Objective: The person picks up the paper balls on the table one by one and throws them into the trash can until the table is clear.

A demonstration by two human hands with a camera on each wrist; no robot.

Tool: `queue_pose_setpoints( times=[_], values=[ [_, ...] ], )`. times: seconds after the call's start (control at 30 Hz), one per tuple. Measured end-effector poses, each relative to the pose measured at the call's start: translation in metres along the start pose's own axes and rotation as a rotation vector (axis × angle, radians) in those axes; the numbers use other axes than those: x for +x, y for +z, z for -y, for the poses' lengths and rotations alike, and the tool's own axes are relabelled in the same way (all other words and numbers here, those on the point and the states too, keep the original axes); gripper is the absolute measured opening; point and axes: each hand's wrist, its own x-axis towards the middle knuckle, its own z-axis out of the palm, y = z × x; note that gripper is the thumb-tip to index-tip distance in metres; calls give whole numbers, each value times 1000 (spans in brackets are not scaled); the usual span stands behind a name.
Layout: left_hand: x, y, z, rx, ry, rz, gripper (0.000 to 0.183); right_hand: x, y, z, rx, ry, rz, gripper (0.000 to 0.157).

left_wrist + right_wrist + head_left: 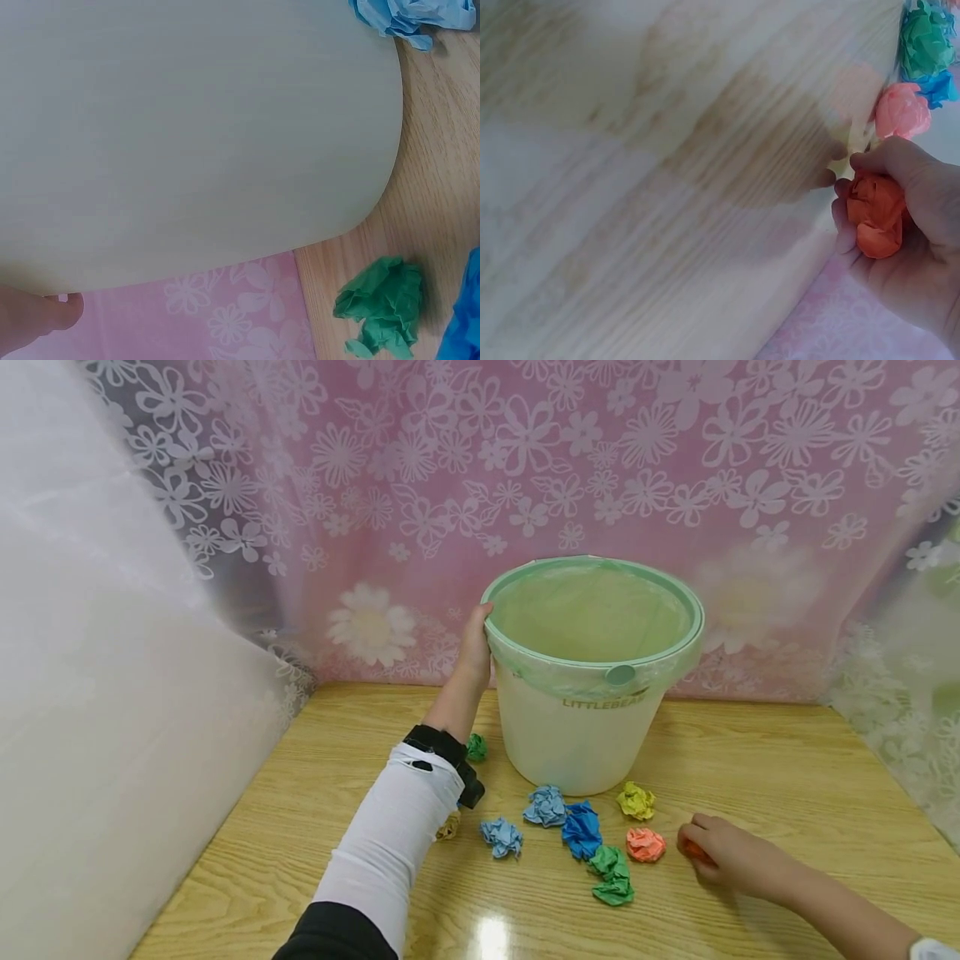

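My left hand (474,647) grips the left side of a white bucket (573,739), its thumb up at the pale green rim (592,658). A thin see-through bag (678,662) is folded over that rim. In the left wrist view the bucket wall (195,142) takes up most of the picture, with fingertips (67,311) at its edge. Low over the table at the right, my right hand (738,860) holds a crumpled orange paper ball (877,214) between thumb and curled fingers. Just left of it lies a salmon paper ball (646,845).
In front of the bucket lie a yellow paper ball (637,801), light blue ones (501,837), a dark blue one (582,831) and green crumpled paper (612,875). Near the left wrist are a green ball (476,747) and a tan one (448,827). A pink flowered curtain (420,527) hangs behind.
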Motion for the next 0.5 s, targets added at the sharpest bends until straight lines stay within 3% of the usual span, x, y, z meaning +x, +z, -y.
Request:
queue_pose_setpoints(
  times=[0.2, 0.5],
  values=[
    [-1, 0, 0, -6, 2, 10, 41, -1, -11, 0, 92, 37, 121, 23],
    [-1, -1, -1, 2, 14, 17, 41, 3, -36, -2, 96, 68, 181, 21]
  ],
)
